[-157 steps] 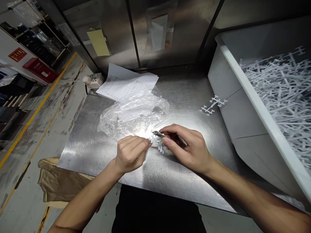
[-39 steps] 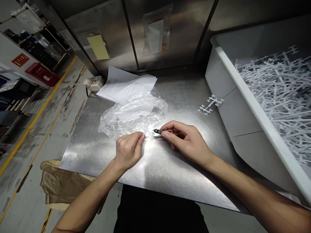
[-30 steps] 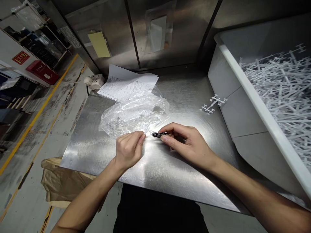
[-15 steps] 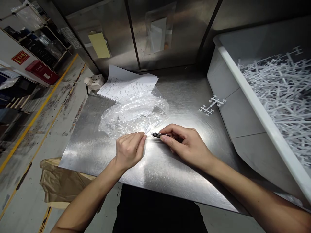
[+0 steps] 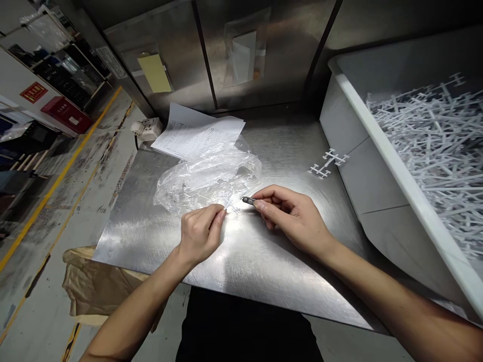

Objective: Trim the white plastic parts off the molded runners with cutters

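My left hand (image 5: 202, 232) is closed, thumb against the curled fingers, on a small white plastic sprue (image 5: 233, 205) with branching ends. Between the thumb and fingers of my right hand (image 5: 292, 216) is a slim dark hand tool (image 5: 248, 200) with a lighter metallic face. Its narrow tip points at the sprue, with a small gap between them; most of the tool is hidden in the hand. Just beyond both hands lies a crumpled clear plastic bag (image 5: 207, 173) with small white pieces at it. Another branched white sprue (image 5: 329, 164) lies apart on the steel table (image 5: 260, 271).
A large grey bin (image 5: 362, 171) heaped with white sprues (image 5: 441, 151) stands along the right side. Printed sheets (image 5: 196, 128) and a power socket (image 5: 149, 129) are at the back, before a metal wall. Brown paper packaging (image 5: 98, 286) sits on the floor at left.
My right hand has drawn the dark tool slightly up and away to the right from the sprue. More of the sprue's branched end now shows; my left hand has barely moved.
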{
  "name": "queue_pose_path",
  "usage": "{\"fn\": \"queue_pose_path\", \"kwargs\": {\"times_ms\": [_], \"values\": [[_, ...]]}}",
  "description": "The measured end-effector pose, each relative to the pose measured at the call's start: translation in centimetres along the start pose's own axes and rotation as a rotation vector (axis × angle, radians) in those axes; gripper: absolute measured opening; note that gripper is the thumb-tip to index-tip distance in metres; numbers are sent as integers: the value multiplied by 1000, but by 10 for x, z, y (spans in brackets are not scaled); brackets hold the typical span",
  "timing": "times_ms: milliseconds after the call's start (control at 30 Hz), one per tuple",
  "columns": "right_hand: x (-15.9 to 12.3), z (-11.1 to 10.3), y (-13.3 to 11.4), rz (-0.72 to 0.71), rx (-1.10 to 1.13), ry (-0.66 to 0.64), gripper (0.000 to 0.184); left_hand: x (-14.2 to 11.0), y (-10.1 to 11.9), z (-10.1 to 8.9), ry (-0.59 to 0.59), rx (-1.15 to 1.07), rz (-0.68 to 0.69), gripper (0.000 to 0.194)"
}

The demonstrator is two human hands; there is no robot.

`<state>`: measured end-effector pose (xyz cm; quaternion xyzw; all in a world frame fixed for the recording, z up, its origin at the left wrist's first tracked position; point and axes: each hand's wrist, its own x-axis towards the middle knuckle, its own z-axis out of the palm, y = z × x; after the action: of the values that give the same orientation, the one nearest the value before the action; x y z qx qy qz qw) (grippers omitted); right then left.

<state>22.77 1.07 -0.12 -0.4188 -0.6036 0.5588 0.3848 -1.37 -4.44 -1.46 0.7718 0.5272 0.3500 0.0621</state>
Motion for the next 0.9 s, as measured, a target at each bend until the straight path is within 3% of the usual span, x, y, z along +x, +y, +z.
{"fn": "queue_pose_path", "kwargs": {"times_ms": [400, 900], "values": [[-5, 6, 1, -76, -40, -1, 20, 0, 3, 1, 42, 57, 299, 12], [-9, 9, 2, -212, -141, 22, 15, 1, 5, 4, 38, 51, 386, 13]]}}
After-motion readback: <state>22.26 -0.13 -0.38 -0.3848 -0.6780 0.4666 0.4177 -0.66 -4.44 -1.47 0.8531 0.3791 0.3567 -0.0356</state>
